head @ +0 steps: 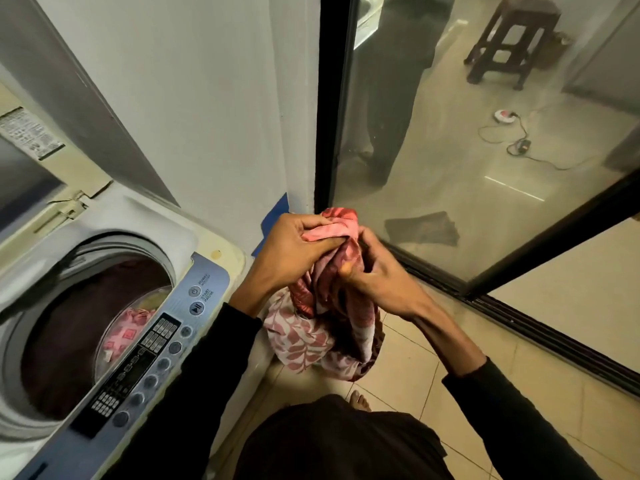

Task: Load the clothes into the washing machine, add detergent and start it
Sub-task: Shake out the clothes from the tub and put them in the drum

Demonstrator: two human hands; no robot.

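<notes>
A top-loading washing machine (207,251) stands at the left with its lid (52,174) raised. Its drum (90,327) holds dark maroon cloth and a pink patterned piece. The control panel (156,344) runs along the machine's right side. Both my hands grip a bunched pink and red floral cloth (332,271) to the right of the machine. My left hand (294,251) pinches its upper edge. My right hand (377,278) clutches the folds just below. The cloth's lower part, white with red leaves, hangs down toward the floor.
A white wall (207,98) rises behind the machine. A black-framed sliding glass door (450,168) is on the right, with a dark stool (512,39) and a cable (519,143) beyond it. Beige floor tiles (485,341) lie below. My bare foot (360,401) shows near the machine.
</notes>
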